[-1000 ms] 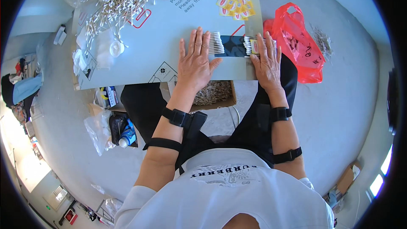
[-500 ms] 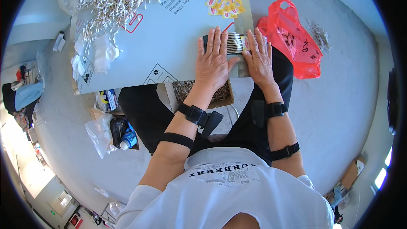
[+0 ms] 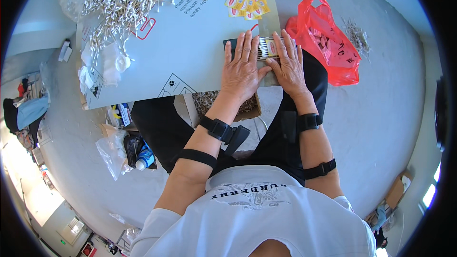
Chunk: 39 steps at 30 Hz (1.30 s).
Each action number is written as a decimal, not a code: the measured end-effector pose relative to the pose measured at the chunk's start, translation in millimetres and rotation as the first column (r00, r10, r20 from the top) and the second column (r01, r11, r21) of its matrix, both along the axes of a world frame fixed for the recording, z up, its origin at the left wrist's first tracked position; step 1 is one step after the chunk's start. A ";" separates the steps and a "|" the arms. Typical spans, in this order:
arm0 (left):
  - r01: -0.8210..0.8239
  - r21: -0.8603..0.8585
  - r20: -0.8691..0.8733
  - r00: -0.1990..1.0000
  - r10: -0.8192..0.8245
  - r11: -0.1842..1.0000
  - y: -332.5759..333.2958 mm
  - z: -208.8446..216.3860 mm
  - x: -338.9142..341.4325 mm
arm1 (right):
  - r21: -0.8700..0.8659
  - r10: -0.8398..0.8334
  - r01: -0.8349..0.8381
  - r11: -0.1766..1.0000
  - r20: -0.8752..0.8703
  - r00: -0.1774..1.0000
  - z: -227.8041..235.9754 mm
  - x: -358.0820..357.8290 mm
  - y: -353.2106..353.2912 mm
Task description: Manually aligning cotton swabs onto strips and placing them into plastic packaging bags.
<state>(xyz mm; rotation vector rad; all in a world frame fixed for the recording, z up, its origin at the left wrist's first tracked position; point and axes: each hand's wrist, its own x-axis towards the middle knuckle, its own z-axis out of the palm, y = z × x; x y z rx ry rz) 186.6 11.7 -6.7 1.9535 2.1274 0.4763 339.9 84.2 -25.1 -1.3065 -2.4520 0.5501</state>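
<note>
A row of cotton swabs [image 3: 262,52] lies near the table's right front edge, with a small yellow card [image 3: 271,47] among them. My left hand [image 3: 241,72] rests flat over the left part of the row, fingers stretched, covering part of a dark flat piece [image 3: 229,44]. Over the right end lies my right hand [image 3: 289,72], fingers also straight and its thumb pointing in, close to my left thumb. Both palms hide much of what lies beneath them. Beyond my hands is a loose pile of yellow printed cards [image 3: 246,1].
A large heap of cotton swabs [image 3: 128,7] covers the table's far left. Nearby stands a white tape roll [image 3: 123,63]. To the right hangs or stands a red plastic bag [image 3: 350,66] with pink items inside. Below the table edge, a cardboard box [image 3: 191,108] holds many brownish bits.
My right thumb has moved inward, nearer my left thumb, and more of the yellow card shows between my hands. The whole view has shifted slightly.
</note>
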 end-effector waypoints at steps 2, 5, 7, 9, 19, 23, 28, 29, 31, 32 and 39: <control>0.019 0.005 -0.004 1.000 -0.019 1.000 -1.3 -0.4 -2.5 | -0.019 0.010 -0.010 1.000 -0.003 1.000 3.2 2.2 1.3; 0.036 0.011 -0.015 0.999 -0.036 0.999 -1.2 -0.7 -3.0 | -0.039 0.023 -0.023 0.999 -0.010 1.000 4.1 3.3 1.6; 0.037 0.012 -0.017 0.999 -0.037 0.999 0.0 -0.4 -2.9 | -0.041 0.021 -0.022 0.999 -0.011 1.000 3.6 3.6 1.5; 0.055 0.016 -0.028 0.998 -0.054 0.998 3.0 0.0 -3.0 | -0.046 0.012 -0.012 0.999 0.003 1.000 2.6 4.2 1.5; 0.073 0.045 -0.019 0.997 -0.072 0.996 5.9 -3.6 -3.6 | -0.015 -0.009 0.009 1.000 0.004 1.000 5.9 0.7 -1.1; 0.040 0.103 0.142 0.988 -0.054 0.994 4.7 -1.2 -5.6 | 0.096 -0.045 0.048 0.994 -0.029 0.999 11.9 -0.9 -1.8; -0.252 0.345 0.549 0.836 0.024 0.904 16.8 -7.1 -6.9 | -0.572 -0.589 0.166 0.803 -0.718 0.372 5.7 -2.2 17.9; -0.249 0.347 0.551 0.834 0.018 0.904 21.3 -5.6 -3.3 | -0.570 -0.589 0.171 0.804 -0.718 0.370 -4.0 2.6 24.4; -0.330 0.268 0.705 0.707 0.049 0.905 28.7 -4.0 1.4 | -0.821 -0.854 -0.254 0.511 -0.518 -0.042 -12.3 9.1 35.6; -0.333 0.273 0.703 0.710 0.049 0.903 30.2 -3.9 1.8 | -0.803 -0.838 -0.260 0.537 -0.544 -0.050 -14.6 3.5 35.3; -0.447 0.318 0.796 0.605 0.021 0.836 38.8 -1.8 22.1 | -0.733 -0.721 -0.191 0.653 -0.679 0.139 -17.4 -17.3 25.6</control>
